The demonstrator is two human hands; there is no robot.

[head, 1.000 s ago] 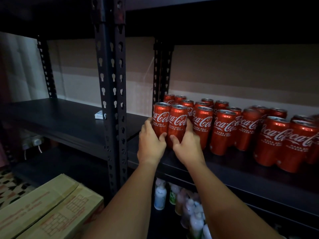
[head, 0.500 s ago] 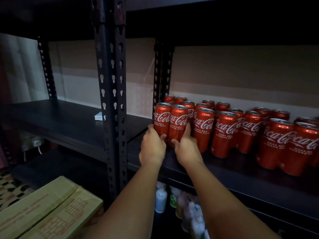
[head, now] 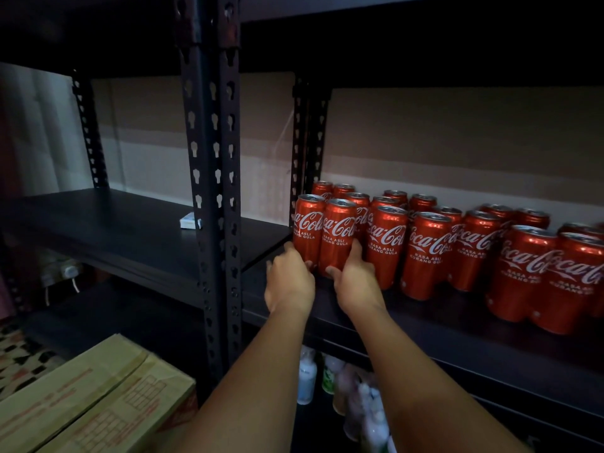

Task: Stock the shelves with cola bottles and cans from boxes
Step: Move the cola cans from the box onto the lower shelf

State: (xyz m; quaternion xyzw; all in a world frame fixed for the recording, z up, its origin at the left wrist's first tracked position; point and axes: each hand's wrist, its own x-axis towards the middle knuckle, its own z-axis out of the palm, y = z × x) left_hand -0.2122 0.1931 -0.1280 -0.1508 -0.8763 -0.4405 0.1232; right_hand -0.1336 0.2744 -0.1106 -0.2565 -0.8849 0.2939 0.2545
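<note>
Head view: steel upright [head: 212, 191] left of cola cans [head: 425, 253].

bottles [head: 366, 403] below blurred; rightmost can [head: 599, 276] cut off.

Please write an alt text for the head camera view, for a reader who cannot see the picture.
Two bare hands, the left hand and the right hand, hold two upright red cola cans at the left end of a dark metal shelf, beside rows of the same cans. A tan cardboard box sits lower left.
</note>
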